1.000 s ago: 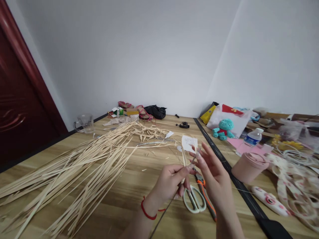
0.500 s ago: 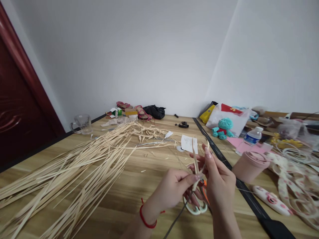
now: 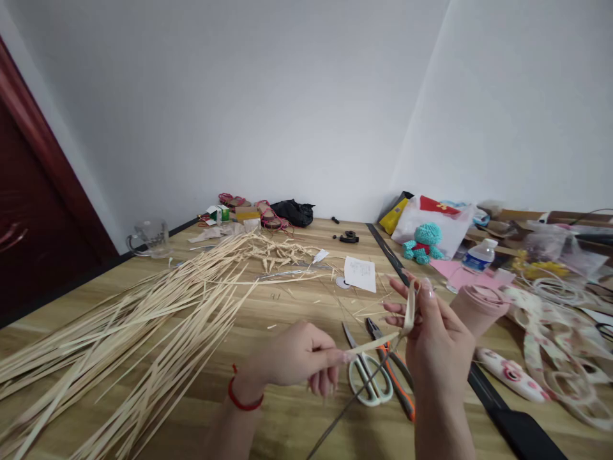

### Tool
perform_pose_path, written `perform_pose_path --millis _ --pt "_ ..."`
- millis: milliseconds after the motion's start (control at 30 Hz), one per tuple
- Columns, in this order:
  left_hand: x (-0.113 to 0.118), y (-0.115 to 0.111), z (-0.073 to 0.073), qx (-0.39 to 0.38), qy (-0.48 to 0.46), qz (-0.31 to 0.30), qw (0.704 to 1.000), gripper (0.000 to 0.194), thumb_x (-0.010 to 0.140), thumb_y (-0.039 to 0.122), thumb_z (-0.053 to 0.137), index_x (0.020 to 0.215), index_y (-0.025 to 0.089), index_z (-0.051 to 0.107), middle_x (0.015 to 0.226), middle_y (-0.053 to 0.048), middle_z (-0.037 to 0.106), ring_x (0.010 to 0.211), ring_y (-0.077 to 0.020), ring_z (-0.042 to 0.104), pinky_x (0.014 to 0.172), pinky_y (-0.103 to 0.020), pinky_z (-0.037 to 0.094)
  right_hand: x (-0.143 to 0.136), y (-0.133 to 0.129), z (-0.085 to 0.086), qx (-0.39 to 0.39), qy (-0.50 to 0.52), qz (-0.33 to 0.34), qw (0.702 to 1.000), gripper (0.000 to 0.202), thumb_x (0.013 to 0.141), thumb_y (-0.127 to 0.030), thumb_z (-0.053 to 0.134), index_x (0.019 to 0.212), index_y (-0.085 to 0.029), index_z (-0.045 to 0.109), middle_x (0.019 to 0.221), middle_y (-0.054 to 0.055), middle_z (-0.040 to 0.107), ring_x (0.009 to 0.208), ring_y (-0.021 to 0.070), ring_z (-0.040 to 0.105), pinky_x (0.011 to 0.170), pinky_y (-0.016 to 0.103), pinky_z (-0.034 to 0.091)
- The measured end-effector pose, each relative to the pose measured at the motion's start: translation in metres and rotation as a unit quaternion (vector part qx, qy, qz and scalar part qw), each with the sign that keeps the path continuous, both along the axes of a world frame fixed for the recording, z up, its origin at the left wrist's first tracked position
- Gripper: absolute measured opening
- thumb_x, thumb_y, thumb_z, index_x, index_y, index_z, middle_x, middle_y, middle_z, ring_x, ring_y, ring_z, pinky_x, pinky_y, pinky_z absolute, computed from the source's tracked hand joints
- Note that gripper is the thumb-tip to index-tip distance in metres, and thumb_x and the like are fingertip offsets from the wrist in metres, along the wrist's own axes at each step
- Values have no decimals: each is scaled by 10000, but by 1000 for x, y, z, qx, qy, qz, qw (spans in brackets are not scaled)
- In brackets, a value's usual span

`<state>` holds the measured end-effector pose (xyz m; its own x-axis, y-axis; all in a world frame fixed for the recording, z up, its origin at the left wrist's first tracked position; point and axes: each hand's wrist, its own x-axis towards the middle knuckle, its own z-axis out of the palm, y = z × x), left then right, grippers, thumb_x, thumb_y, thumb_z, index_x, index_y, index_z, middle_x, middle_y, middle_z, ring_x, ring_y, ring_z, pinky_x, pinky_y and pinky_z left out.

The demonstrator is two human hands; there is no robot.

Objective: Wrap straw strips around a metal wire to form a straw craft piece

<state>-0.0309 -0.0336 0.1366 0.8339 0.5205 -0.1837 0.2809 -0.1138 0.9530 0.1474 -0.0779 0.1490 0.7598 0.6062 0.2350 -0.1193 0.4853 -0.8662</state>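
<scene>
My left hand [image 3: 306, 358], a red cord round its wrist, pinches one end of a pale flat strip [image 3: 376, 343]. The strip runs up to my right hand [image 3: 433, 332], where it bends into a small loop between thumb and fingers. A thin dark wire [image 3: 352, 400] slants from my right hand down toward the table's front edge; how it joins the strip is hidden. Below the strip lie white-handled scissors [image 3: 371, 383] and pliers with orange and black handles [image 3: 395, 374]. A large heap of similar pale strips [image 3: 158, 319] spreads to the left.
A paper note [image 3: 360, 273] lies past my hands. On the right are a pink roll [image 3: 481, 306], a water bottle [image 3: 479, 255], a turquoise crocheted doll [image 3: 424, 243] and patterned ribbon [image 3: 536, 338]. A glass mug [image 3: 152, 237] stands at the far left.
My hands have moved apart, the left to the left and the right slightly rightward. The strip is now stretched between them, and the scissors and pliers are uncovered.
</scene>
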Motion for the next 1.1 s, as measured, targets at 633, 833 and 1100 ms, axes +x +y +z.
perform_pose_path --millis 633,833,1100 --pt "-9 -5 11 158 -24 92 983 608 643 429 720 1200 251 557 1143 -55 620 1029 -214 570 906 -350 436 -14 -1 -11 -142 -258 -142 945 392 817 -489 529 870 -151 721 501 15 603 447 138 546 459 227 411" --pt "10 -25 18 183 -89 145 968 858 496 406 816 1270 263 475 1111 -58 621 954 -210 592 836 -332 474 -22 1 -11 -157 -306 -168 924 351 827 -460 521 845 -175 725 432 -36 494 408 102 449 442 213 343" --pt "24 -23 10 292 -149 214 920 250 875 327 483 794 174 664 763 -20 656 730 -119 579 688 -218 418 -23 0 -9 -141 -225 -138 954 396 769 -508 573 631 -146 657 406 -23 472 388 112 439 392 217 331"
